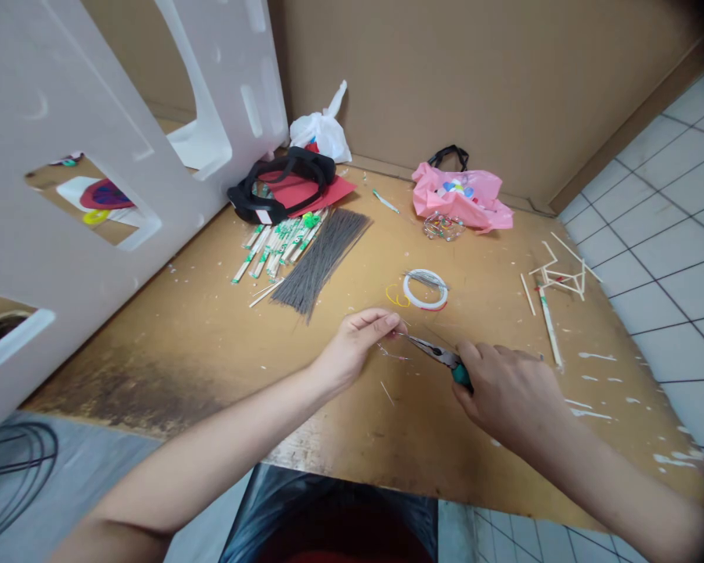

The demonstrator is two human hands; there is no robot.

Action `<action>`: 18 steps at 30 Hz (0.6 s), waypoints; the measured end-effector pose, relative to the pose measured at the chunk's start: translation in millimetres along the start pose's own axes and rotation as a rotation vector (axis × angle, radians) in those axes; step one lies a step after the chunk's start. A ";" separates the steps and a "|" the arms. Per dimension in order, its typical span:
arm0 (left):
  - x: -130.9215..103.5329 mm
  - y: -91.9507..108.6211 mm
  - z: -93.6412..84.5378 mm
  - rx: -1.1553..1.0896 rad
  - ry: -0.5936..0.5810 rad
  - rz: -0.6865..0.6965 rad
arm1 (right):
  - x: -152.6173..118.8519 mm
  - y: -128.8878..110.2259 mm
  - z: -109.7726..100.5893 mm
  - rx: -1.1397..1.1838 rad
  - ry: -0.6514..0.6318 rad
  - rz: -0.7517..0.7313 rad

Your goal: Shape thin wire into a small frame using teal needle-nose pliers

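Note:
My left hand point(360, 344) pinches a thin wire point(384, 350), part of which hangs below the fingertips with small pinkish bits on it. My right hand point(508, 391) is wrapped round the green handles of long-nose pliers point(439, 352). The pliers' tips reach the wire right beside my left fingertips; whether the jaws are closed on it is too small to tell. Beyond my hands lies a white ring point(409, 293) with short grey wires point(427, 277) across it. A loose bit of wire point(387, 392) rests on the table below my left hand.
A bundle of grey wires point(322, 262), wrapped chopsticks point(278, 246) and a black headset point(258, 188) lie back left. A pink bag point(463, 195) stands at the back, near tangled wire pieces point(443, 227). A stick frame point(563, 280) sits right. White plastic panel point(123, 94) rises left.

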State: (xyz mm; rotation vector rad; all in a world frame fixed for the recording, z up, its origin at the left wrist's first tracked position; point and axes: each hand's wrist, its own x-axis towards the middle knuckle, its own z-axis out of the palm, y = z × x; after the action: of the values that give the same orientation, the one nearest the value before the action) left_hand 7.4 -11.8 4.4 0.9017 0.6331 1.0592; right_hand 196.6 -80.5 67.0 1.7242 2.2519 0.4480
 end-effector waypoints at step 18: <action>6.1 -3.3 -1.8 -0.209 0.043 -0.206 | -1.5 -4.4 -10.6 0.064 -0.004 -0.028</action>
State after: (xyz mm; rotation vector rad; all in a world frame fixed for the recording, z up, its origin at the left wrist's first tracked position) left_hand 9.7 -6.2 0.5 0.6199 0.6245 0.9415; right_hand 188.9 -83.9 75.1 1.7204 2.3084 0.3704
